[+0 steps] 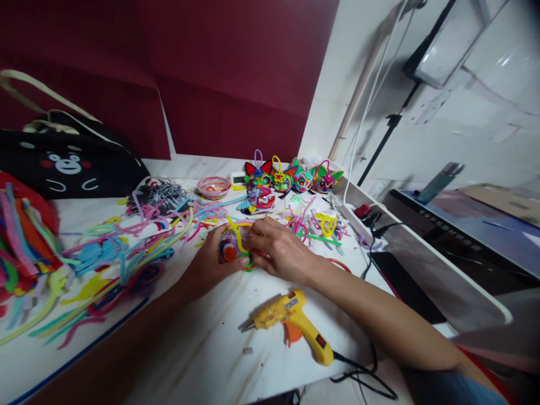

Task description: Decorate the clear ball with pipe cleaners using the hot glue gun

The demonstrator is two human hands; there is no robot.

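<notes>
Centrally, a multicoloured, rounded workpiece of fuzzy pipe cleaners (230,252) is positioned between both hands, near the middle of the white, marble-patterned table (202,337). A bent yellow pipe-cleaner strip (237,237) extends across its upper face; green fuzzy material shows at its lower right edge.

The left hand (212,260) grips the workpiece from the left, thumb along the lower front and fingers behind; the clearance between thumb and fingers is filled by the workpiece. The right hand (276,247) bears on the right side of the workpiece with fingers bent and drawn together. Its fingertips are partly hidden; whether they pinch a part cannot be told.

Nearer the table's front edge, a yellow glue gun with an orange trigger (274,315) lies on its side, nozzle pointing left, beside the right forearm. Loose coloured pipe cleaners (99,256) cover the table to the left.

Behind the hands stands a row of four colourful pipe-cleaner animal heads with pointed ears (302,180); a fifth pink-and-blue fuzzy piece (262,199) sits in front of the row. Left of these are a small white digital timer (237,179) and a round pink-rimmed bowl (213,188). At far left rests a black fabric bag with a bear face (63,179).
</notes>
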